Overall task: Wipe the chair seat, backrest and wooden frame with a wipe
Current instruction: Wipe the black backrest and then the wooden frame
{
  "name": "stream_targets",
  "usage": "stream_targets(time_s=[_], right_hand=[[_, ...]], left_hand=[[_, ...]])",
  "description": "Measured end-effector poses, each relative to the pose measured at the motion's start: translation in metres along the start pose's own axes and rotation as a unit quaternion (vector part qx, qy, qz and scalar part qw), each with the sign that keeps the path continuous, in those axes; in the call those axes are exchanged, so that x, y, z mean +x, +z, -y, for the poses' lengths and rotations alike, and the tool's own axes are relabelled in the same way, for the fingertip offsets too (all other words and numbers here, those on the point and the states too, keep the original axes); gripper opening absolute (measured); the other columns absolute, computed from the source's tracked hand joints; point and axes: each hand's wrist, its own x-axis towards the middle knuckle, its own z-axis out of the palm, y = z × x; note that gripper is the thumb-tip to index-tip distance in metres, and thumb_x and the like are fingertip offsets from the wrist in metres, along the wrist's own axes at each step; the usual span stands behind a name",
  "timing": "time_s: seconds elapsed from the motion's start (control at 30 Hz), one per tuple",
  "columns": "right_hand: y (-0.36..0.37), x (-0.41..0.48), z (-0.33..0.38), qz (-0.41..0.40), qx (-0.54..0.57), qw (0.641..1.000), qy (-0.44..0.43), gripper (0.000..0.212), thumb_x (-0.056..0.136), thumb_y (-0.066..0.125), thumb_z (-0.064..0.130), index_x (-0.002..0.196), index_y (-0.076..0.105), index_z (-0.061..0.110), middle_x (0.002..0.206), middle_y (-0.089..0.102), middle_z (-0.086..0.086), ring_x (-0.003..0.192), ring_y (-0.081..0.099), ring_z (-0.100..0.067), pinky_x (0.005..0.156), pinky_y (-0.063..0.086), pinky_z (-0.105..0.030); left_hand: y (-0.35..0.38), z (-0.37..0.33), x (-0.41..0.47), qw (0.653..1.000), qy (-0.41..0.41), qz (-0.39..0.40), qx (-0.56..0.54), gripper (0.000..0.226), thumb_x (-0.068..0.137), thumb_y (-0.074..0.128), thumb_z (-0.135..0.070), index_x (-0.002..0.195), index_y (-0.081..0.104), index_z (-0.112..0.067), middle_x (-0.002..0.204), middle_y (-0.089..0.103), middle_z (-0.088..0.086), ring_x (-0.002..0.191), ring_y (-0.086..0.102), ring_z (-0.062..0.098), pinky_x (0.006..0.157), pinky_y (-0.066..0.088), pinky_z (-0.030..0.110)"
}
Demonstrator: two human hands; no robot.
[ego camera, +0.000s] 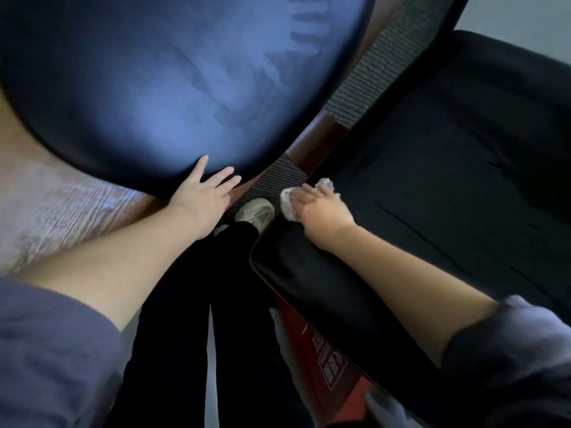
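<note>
Fingers (pixel 304 190) of the right hand (pixel 324 211) are bent over a crumpled white wipe (pixel 287 206) and clamp it against the near corner of the black cushion (pixel 432 186). The wipe bulges out on both sides of the hand. Fingers (pixel 223 178) of the left hand (pixel 200 200) lie straight and slightly apart on the rim of a second, rounded dark cushion (pixel 148 88), holding nothing. Between the two cushions we see a reddish wooden frame (pixel 312 143), striped carpet (pixel 364 81) and, lower down, a pale shoe (pixel 256 211). We cannot tell which cushion is the seat and which the backrest.

Risks, as we judge them:
1. The wipe sits right at the cushion's edge. A stroke carried outward could run off the corner and let the wad slip from the fingers onto the carpet.
2. The wipe is balled up, so only a small face meets the cushion. Streaks or missed strips may result, the more so because dirt is hard to read on black material.
3. The wooden frame lies in a narrow gap beside the hand. It could be skipped, or the knuckles knocked against it.
4. The left hand leans on the rounded cushion, which already bears pale smears, and could leave fresh prints there.
5. If that cushion shifts under the lean, balance may suffer.
</note>
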Motion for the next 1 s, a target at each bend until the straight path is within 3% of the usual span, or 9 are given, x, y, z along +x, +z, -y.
stream_targets(time_s=[0.13,0.2,0.37,0.43,0.5,0.6,0.73,0.87,1.0], right_hand=[[0.009,-0.004,-0.013,0.023,0.018,0.998,-0.046,0.052,0.096,0.042,0.014,0.148,0.033,0.016,0.154,0.028,-0.005,0.144,0.020,-0.029,0.114,0.020,-0.045],[-0.001,0.006,-0.039,-0.007,0.006,0.999,0.036,0.052,0.095,0.042,0.013,0.147,0.034,0.015,0.153,0.028,-0.007,0.143,0.020,-0.031,0.112,0.023,-0.045],[-0.003,0.019,-0.055,0.013,-0.022,1.000,0.004,0.052,0.094,0.042,0.010,0.145,0.036,0.013,0.151,0.031,-0.008,0.142,0.022,-0.032,0.111,0.027,-0.050],[-0.008,0.027,-0.071,-0.016,-0.018,0.997,0.077,0.051,0.095,0.042,0.010,0.145,0.035,0.012,0.152,0.030,-0.009,0.143,0.018,-0.033,0.113,0.025,-0.050],[-0.012,0.033,-0.075,-0.031,-0.018,0.992,0.117,0.047,0.094,0.042,0.010,0.141,0.041,0.013,0.149,0.033,-0.009,0.142,0.019,-0.034,0.112,0.023,-0.050],[-0.002,0.028,-0.066,0.016,-0.034,0.999,0.029,0.049,0.094,0.043,0.011,0.144,0.038,0.014,0.150,0.032,-0.008,0.141,0.021,-0.035,0.109,0.030,-0.052],[-0.029,0.031,-0.120,-0.063,-0.060,0.985,0.152,0.047,0.092,0.046,0.010,0.138,0.044,0.008,0.146,0.036,-0.011,0.140,0.021,-0.036,0.113,0.023,-0.051],[-0.026,0.027,-0.113,-0.026,-0.051,0.996,0.065,0.045,0.094,0.044,0.010,0.139,0.043,0.011,0.144,0.037,-0.010,0.138,0.025,-0.037,0.109,0.030,-0.048],[-0.055,0.029,-0.167,-0.104,-0.087,0.972,0.190,0.051,0.091,0.047,0.009,0.142,0.040,0.004,0.147,0.035,-0.016,0.142,0.019,-0.038,0.115,0.019,-0.050]], left_hand=[[-0.003,-0.006,0.006,0.999,0.028,-0.035,-0.028,0.078,0.095,0.043,-0.054,0.155,0.010,-0.017,0.163,-0.008,0.006,0.149,-0.014,0.022,0.116,-0.007,0.060],[-0.005,-0.013,0.012,0.991,0.061,-0.048,-0.108,0.084,0.093,0.044,-0.059,0.155,0.007,-0.016,0.164,-0.004,0.003,0.150,-0.010,0.018,0.119,-0.005,0.054],[-0.018,-0.033,0.030,0.928,0.116,-0.027,-0.353,0.092,0.091,0.050,-0.058,0.156,-0.001,-0.018,0.163,-0.009,-0.003,0.149,-0.006,0.008,0.121,0.000,0.043],[-0.023,-0.038,0.036,0.912,0.128,-0.032,-0.389,0.095,0.090,0.054,-0.057,0.156,-0.003,-0.019,0.162,-0.012,-0.005,0.149,-0.005,0.007,0.121,0.003,0.041],[-0.028,-0.042,0.040,0.905,0.138,-0.035,-0.400,0.099,0.088,0.058,-0.056,0.156,-0.003,-0.020,0.162,-0.011,-0.006,0.149,-0.001,0.007,0.120,0.007,0.041],[-0.036,-0.047,0.046,0.906,0.159,-0.050,-0.388,0.101,0.086,0.063,-0.053,0.156,-0.002,-0.020,0.163,-0.007,-0.006,0.149,0.005,0.010,0.119,0.011,0.039],[-0.034,-0.050,0.053,0.905,0.171,-0.060,-0.386,0.105,0.083,0.068,-0.050,0.156,-0.003,-0.023,0.163,-0.007,-0.008,0.149,0.014,0.017,0.118,0.014,0.034],[-0.048,-0.050,0.058,0.912,0.193,-0.069,-0.356,0.114,0.079,0.073,-0.047,0.155,-0.008,-0.023,0.161,-0.013,-0.011,0.148,0.012,0.011,0.120,0.013,0.041],[-0.059,-0.049,0.060,0.924,0.200,-0.068,-0.320,0.119,0.075,0.077,-0.046,0.155,-0.009,-0.022,0.161,-0.017,-0.010,0.148,0.007,0.006,0.121,0.012,0.042]])
